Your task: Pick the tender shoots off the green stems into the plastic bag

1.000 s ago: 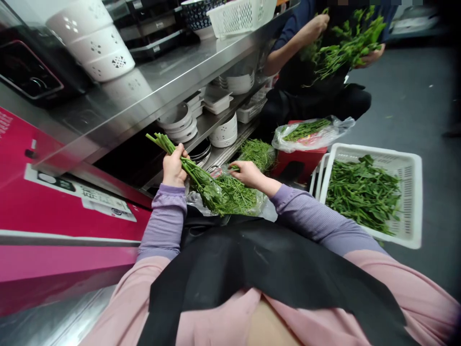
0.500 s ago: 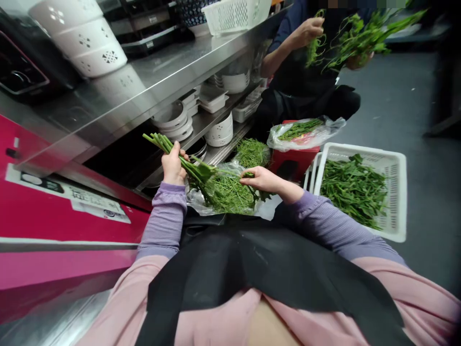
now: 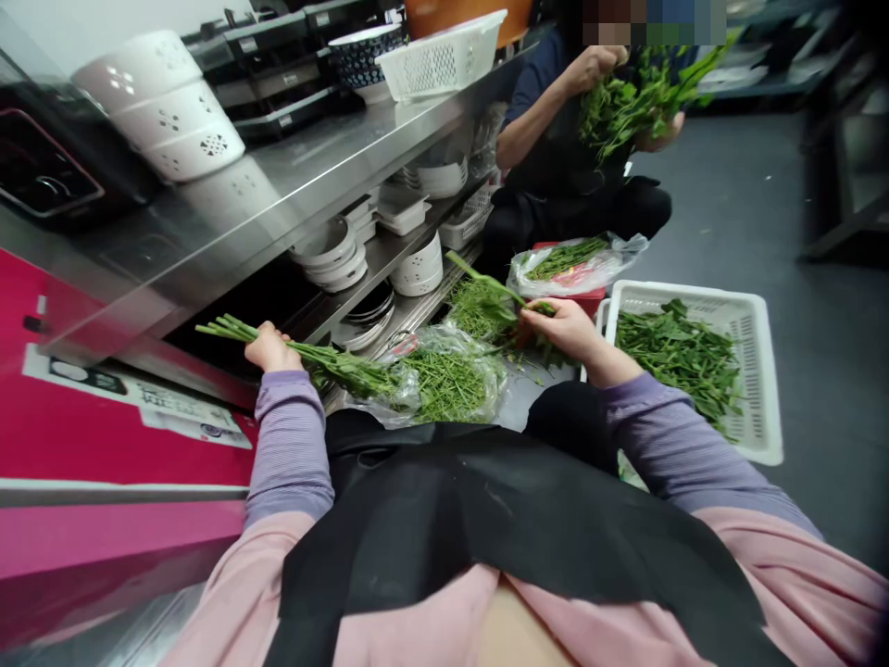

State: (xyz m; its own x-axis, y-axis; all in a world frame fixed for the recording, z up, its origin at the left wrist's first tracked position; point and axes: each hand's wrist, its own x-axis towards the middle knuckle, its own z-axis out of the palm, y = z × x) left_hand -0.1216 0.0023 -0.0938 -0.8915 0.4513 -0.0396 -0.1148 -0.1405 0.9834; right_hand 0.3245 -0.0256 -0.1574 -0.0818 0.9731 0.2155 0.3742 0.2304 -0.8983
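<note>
My left hand (image 3: 270, 349) is closed around a bunch of leafy green stalks (image 3: 347, 371), cut ends to the left and leaves drooping right. A single green stalk (image 3: 486, 283) is pinched in my right hand (image 3: 566, 329), its thick end pointing up and left, apart from the bunch. Between and below my hands lies an open clear plastic bag (image 3: 494, 378) full of thin green stems (image 3: 448, 382). To the right of my right hand stands a white slotted basket (image 3: 764, 398) holding leafy green pieces (image 3: 677, 361).
Opposite, a co-worker (image 3: 597, 185) squats with greens in both hands. A plastic bag of stems (image 3: 566, 259) lies on a red box there. Steel shelves (image 3: 333, 157) with stacked white bowls (image 3: 417, 269) run along the left. A red panel (image 3: 125, 389) stands close to my left arm.
My hands have moved apart: the left went left with the bunch, the right went right and up with one stalk, now separate from the bunch. The co-worker's hands came together at their greens.
</note>
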